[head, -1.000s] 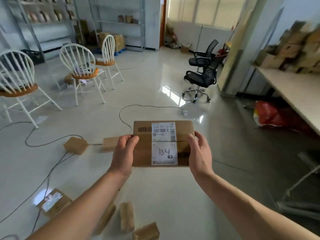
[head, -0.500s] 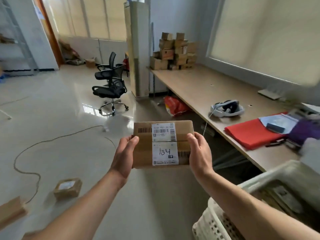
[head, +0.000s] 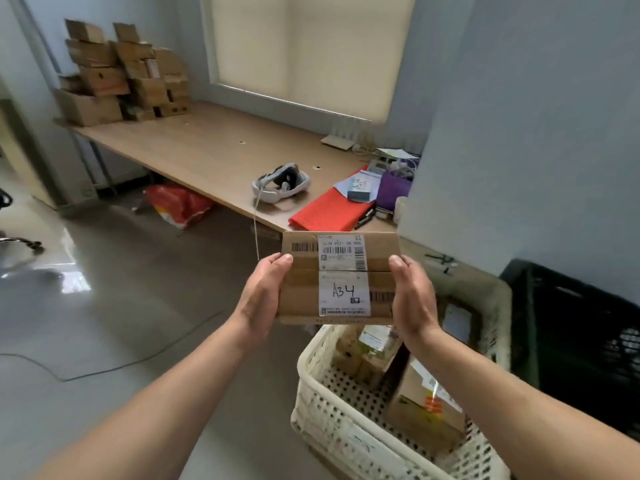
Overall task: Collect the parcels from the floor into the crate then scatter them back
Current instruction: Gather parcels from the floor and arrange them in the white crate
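I hold a flat brown cardboard parcel (head: 341, 277) with a white label marked "A34" in front of me, face up. My left hand (head: 264, 295) grips its left edge and my right hand (head: 412, 296) grips its right edge. The parcel hovers above the far left corner of a white perforated plastic crate (head: 332, 415) on the floor at the lower right. Inside the crate lie other brown parcels (head: 424, 415), partly hidden by my right arm.
A long wooden desk (head: 207, 147) runs along the wall, carrying a headset (head: 280, 183), a red cloth (head: 329, 211) and stacked cardboard boxes (head: 121, 74). A dark crate (head: 581, 337) stands to the right. A red bag (head: 180, 204) lies under the desk. A cable (head: 114, 365) crosses the floor.
My view has swung right from the open floor with chairs and scattered parcels to the desk and the white crate. Both hands kept the same hold on the parcel.
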Motion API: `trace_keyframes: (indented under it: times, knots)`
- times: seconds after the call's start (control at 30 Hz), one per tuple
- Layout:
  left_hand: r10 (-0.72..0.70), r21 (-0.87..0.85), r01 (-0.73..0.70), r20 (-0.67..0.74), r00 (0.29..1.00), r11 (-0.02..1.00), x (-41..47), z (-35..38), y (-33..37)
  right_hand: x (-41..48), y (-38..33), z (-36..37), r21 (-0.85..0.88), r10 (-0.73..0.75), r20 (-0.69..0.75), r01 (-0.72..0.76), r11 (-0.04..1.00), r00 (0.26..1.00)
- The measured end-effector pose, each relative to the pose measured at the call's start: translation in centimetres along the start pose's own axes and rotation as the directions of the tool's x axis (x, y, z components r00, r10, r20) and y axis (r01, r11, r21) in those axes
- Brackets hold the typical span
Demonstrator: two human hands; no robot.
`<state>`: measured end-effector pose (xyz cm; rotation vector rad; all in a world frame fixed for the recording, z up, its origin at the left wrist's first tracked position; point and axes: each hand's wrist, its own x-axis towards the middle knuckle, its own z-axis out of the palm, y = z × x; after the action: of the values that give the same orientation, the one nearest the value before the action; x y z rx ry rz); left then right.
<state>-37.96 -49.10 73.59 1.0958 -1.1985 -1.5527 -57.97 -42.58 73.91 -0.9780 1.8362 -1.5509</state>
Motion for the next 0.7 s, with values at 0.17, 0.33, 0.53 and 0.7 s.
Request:
trace_keyframes:
  times: [0.17, 0.33, 0.53, 0.7]
  knots:
    - [-0.087, 0.044, 0.082, 0.131, 0.988, 0.996, 1.0, 4.5, -1.2, -0.5, 2.0, -4.6, -0.014, 0.067, -0.137, -0.069, 0.998, 0.988]
    - [-0.172, 0.144, 0.146, 0.189, 0.967, 0.979, 1.9, 7.8, -2.3, -0.7, 4.1, -7.3, -0.006, 0.167, -0.174, -0.171, 0.985, 0.97]
    - [-0.301, 0.312, 0.238, 0.172, 0.938, 0.92, 4.1, 10.5, -5.6, 0.6, 9.5, -8.3, -0.024, 0.326, -0.191, -0.337, 0.941, 0.926]
    - [-0.403, 0.501, 0.311, 0.085, 0.911, 0.808, 7.3, 11.7, -10.1, 2.6, 15.8, -7.8, -0.091, 0.474, -0.152, -0.489, 0.867, 0.868]
